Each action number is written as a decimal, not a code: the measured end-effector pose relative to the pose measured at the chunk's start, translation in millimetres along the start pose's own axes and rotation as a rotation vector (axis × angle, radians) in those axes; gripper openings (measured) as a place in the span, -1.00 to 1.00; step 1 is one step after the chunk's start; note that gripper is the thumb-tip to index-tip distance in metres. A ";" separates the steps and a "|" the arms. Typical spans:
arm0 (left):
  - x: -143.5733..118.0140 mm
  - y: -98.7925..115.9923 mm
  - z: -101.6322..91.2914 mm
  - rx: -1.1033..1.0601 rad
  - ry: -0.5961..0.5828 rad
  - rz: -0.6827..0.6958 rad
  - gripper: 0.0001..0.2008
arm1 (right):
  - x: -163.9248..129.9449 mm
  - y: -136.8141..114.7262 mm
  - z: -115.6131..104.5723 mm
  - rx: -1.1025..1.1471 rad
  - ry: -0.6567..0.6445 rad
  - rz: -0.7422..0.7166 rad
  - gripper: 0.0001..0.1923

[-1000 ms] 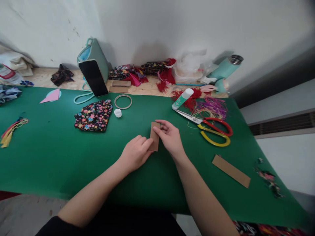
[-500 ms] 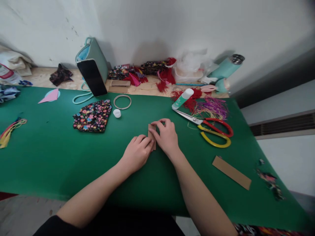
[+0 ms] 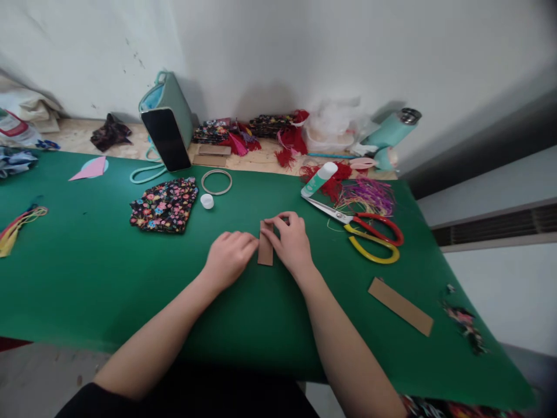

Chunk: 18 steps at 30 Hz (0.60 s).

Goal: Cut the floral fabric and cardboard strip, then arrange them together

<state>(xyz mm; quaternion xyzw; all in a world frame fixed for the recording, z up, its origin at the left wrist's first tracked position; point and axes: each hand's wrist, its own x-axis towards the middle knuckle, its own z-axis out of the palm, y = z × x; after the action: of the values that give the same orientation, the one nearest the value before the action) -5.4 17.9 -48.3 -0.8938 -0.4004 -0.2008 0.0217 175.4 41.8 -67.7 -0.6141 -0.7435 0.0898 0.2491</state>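
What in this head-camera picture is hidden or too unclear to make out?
- Cardboard piece: its right edge is covered by the right hand, and the left hand touches its left edge.
- Whether the piece is folded or a single layer: too small to tell.
- Tube label: too small to read.
- Phone screen: dark, nothing shows.
- Floral fabric at the bottom right: cut off by the frame edge.
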 end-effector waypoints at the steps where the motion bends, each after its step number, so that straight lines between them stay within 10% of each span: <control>1: -0.3 -9.6 -4.3 0.027 0.076 -0.104 -0.77 | -0.2 0.2 -0.1 0.008 0.004 0.011 -0.80; 7: -14.9 -79.2 -38.8 0.188 0.308 -0.774 -0.77 | -0.2 1.8 1.4 0.056 0.010 0.007 -0.79; 13: -21.0 -86.8 -35.1 0.139 0.143 -0.927 -0.68 | -0.2 2.6 2.6 0.064 0.014 0.001 -0.80; 18: -18.9 -90.7 -32.9 0.090 0.249 -0.923 -0.65 | 0.1 5.2 5.3 0.079 0.015 -0.007 -0.81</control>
<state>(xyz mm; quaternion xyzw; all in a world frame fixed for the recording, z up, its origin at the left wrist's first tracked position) -93.7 59.5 -36.3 -0.5898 -0.7582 -0.2776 0.0169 177.3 44.1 -74.5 -0.6018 -0.7396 0.1137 0.2793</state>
